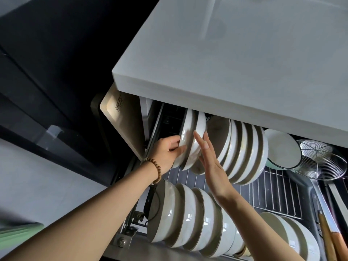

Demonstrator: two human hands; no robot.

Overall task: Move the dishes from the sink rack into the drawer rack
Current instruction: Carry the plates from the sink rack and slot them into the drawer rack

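slotting a white shallow ceramic plate (186, 136) into the steel-wire drawer rack (273, 189): our left hand (167, 149) grips its rim, our right hand (212, 166) lies flat alongside, fingers straight. rows look nearly full; sink rack unseen.

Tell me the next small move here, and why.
Probably lower the deep plate that the left hand grips until it settles in the drawer rack. It leans at the back row's left end, while the right hand, fingers straight, braces the neighbouring plate.
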